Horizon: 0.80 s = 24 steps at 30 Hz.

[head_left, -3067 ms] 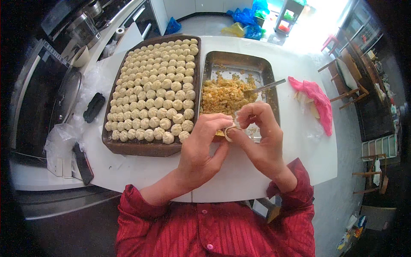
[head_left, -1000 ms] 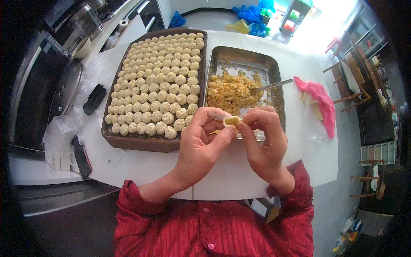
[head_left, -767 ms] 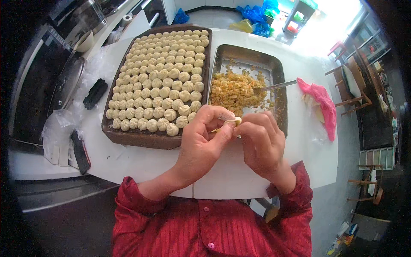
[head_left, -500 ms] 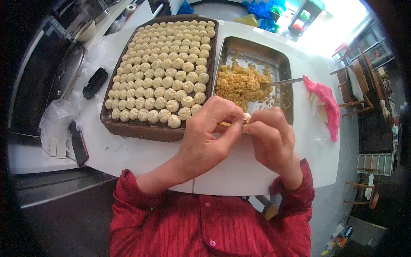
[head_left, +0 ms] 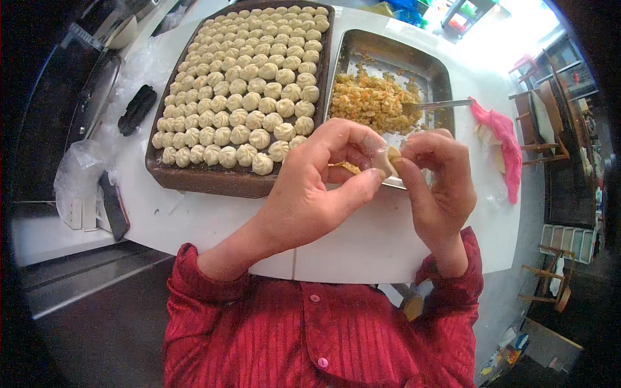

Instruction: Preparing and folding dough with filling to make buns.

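Note:
A small dumpling [head_left: 388, 160] of pale dough is pinched between my two hands in front of the filling pan. My left hand [head_left: 317, 191] is closed on its left side with thumb and forefinger. On the other side my right hand [head_left: 443, 184] grips the dough edge between thumb and fingers. A large dark tray [head_left: 213, 183] to the left carries rows of pleated dumplings [head_left: 242, 119]. Behind my hands, a metal pan [head_left: 442, 71] holds a heap of crumbly yellow-orange filling [head_left: 370, 100]. A metal utensil [head_left: 446, 104] is stuck in the heap, its handle pointing right.
Right of the pan lies a bright pink cloth [head_left: 501, 149] with clear plastic. A black object [head_left: 137, 110] and crumpled plastic bags [head_left: 81, 171] are left of the tray. The white table's front edge [head_left: 336, 282] runs close to my body; wooden chairs [head_left: 550, 152] stand far right.
The view has tilted, so trays and table sit higher in it. My right hand has turned and drawn slightly right, and more of the dumpling shows between my fingers.

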Available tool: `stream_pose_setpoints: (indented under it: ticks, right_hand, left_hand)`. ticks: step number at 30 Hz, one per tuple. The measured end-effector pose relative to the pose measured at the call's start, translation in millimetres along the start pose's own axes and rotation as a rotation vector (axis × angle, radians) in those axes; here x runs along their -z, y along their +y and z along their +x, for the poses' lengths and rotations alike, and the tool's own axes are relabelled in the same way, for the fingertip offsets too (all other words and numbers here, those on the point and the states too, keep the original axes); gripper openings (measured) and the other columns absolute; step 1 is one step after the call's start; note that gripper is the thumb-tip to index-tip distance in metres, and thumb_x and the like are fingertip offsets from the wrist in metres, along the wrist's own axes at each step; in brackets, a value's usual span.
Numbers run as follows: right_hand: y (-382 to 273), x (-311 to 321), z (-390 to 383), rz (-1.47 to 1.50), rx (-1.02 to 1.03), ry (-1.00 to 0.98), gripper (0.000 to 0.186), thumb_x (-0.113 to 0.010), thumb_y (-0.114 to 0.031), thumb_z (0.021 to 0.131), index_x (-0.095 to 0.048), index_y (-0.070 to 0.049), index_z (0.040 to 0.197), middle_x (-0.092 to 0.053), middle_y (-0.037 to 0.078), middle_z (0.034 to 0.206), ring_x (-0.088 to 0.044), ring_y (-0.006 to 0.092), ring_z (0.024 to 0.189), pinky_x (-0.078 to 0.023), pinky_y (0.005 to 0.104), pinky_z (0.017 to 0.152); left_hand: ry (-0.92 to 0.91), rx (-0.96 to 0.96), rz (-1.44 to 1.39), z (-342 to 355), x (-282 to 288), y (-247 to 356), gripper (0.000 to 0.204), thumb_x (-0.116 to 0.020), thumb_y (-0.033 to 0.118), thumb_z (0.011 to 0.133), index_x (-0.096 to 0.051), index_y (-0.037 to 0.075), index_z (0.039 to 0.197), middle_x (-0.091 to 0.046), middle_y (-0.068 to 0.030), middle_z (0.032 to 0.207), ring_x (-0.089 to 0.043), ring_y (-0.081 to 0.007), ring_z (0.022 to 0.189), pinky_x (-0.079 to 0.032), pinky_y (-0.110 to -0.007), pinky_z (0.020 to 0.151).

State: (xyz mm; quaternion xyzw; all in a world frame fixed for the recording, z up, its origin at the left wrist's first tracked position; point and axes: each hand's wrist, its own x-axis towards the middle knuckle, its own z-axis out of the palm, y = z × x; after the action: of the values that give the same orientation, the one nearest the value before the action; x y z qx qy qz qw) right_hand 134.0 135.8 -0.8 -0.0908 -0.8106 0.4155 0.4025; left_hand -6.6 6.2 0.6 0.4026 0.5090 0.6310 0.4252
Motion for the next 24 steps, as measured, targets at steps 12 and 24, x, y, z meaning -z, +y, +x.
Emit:
stream_pose_setpoints:
  ticks: [12, 24]
  right_hand:
    - [-2.5, 0.4, -6.8, 0.42, -0.28, 0.061, 0.022, -0.071, 0.005, 0.085, -0.054, -0.003, 0.096, -0.061, 0.006, 0.092, -0.06, 0.0093, 0.083, -0.053, 0.0249, 0.073]
    - [-3.2, 3.6, 5.8, -0.188, 0.332, -0.071, 0.023, -0.065, 0.014, 0.078, -0.06, -0.001, 0.095, -0.06, 0.013, 0.093, -0.062, 0.0252, 0.078, -0.052, 0.0324, 0.067]
  left_hand:
    - [0.126, -0.233, 0.059, -0.3, -13.3, -14.1, 0.03, -0.067, -0.003, 0.089, -0.052, 0.004, 0.115, -0.058, -0.0032, 0.109, -0.062, -0.0111, 0.099, -0.057, -0.026, 0.082]
    - [0.088, -0.131, -0.045, 1.0, -9.6, -9.2, 0.026, -0.063, -0.003, 0.093, -0.055, 0.003, 0.117, -0.058, -0.0018, 0.11, -0.06, -0.0099, 0.102, -0.056, -0.024, 0.082]
